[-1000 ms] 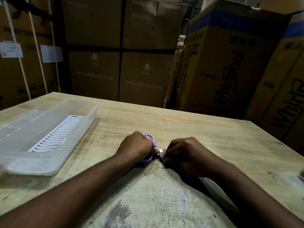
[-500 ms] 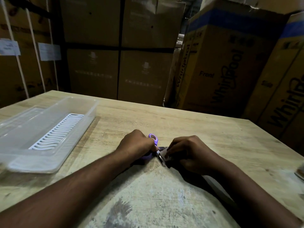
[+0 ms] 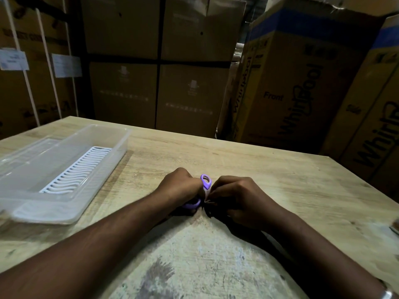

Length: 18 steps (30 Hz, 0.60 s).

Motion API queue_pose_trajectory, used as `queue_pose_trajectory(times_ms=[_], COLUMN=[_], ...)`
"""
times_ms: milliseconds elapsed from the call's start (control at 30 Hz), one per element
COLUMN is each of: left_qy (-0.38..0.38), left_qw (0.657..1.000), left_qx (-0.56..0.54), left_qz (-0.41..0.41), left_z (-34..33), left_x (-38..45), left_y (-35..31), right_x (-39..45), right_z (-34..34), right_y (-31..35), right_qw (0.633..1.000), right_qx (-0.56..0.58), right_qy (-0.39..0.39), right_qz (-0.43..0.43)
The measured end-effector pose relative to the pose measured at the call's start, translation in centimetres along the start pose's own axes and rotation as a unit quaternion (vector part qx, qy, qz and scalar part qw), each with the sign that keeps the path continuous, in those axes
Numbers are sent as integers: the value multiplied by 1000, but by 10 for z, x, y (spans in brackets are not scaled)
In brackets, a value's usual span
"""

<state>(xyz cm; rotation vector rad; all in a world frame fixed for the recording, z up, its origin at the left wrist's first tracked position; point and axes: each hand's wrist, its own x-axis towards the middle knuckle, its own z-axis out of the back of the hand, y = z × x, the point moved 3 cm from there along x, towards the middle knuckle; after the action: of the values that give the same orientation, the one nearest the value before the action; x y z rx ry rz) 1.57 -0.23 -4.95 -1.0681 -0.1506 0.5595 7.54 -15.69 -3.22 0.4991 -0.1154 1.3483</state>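
Note:
Purple-handled scissors lie between my two hands at the middle of the wooden table. My left hand grips their handles, with one purple loop sticking up past my fingers and another showing below. My right hand is curled close against the scissors and pinches something small and pale at the blades. The blades and that small piece are mostly hidden by my fingers.
A clear plastic bin with a white slotted insert stands on the table's left side. Tall cardboard boxes wall off the far edge and the right. A small object shows at the right border.
My hands have closed together. The pale piece and the blade tips, visible half a second ago, are now covered by my right fingers. The purple loop stands more upright.

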Motion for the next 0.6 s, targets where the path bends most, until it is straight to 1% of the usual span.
queue_pose_trajectory(times_ms=[167,333,400,600], left_qy=[-17,-30,-37,-10], left_qw=[1000,995,992,984], left_qx=[9,81,93,111], left_qz=[-16,-55,-73,-138], left_z=[2,1,3,6], left_x=[-2,-2,-2,-5], left_y=[0,2,0,-4], right_x=[0,-3,-3,-5], right_z=[0,8,10,14], right_y=[3,-1,-3,-5], right_qw=[998,998,997,995], right_qx=[-16,-12,-18,-22], right_qy=[56,62,69,86], right_qz=[18,-4,-14,-38])
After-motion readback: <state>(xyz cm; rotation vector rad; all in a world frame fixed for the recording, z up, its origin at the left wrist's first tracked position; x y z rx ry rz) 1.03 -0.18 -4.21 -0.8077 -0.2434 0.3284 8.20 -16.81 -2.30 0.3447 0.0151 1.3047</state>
